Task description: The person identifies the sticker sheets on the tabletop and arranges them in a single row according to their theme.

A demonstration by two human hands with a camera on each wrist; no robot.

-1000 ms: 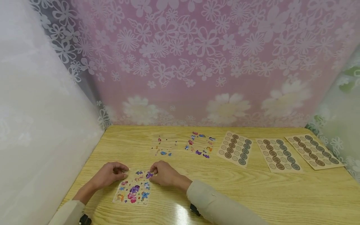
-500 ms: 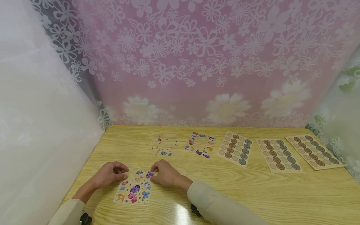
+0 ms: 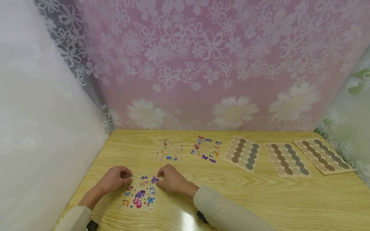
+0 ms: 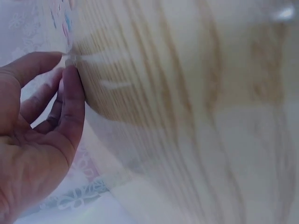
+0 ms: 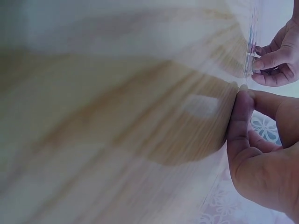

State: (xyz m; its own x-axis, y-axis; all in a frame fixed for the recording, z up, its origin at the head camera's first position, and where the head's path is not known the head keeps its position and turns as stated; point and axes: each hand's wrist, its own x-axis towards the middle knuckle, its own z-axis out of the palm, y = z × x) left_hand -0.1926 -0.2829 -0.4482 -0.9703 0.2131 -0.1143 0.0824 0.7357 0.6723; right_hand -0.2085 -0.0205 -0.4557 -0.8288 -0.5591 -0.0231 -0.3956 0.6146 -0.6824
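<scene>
A clear sticker sheet (image 3: 140, 194) printed with small colourful cartoon ponies lies at the front left of the wooden table. My left hand (image 3: 116, 179) pinches its far left corner between thumb and forefinger. At the far right corner, beside a purple pony, my right hand (image 3: 171, 179) pinches the sheet the same way. In the left wrist view the left hand (image 4: 42, 112) has its fingertips at the sheet's edge, close over the tabletop. The right wrist view shows the right hand's fingertips (image 5: 244, 89) together, low at the table surface.
Behind the hands lie two more clear sticker sheets, one sparsely printed (image 3: 169, 157) and one with ponies round its border (image 3: 197, 147). Three beige sheets of round stickers (image 3: 242, 153) stand in a row to the right. A floral curtain (image 3: 185, 64) closes off the back.
The pony sticker sheet and my left hand have shifted slightly to the right. My right hand keeps nearly the same place, and both grips look unchanged.
</scene>
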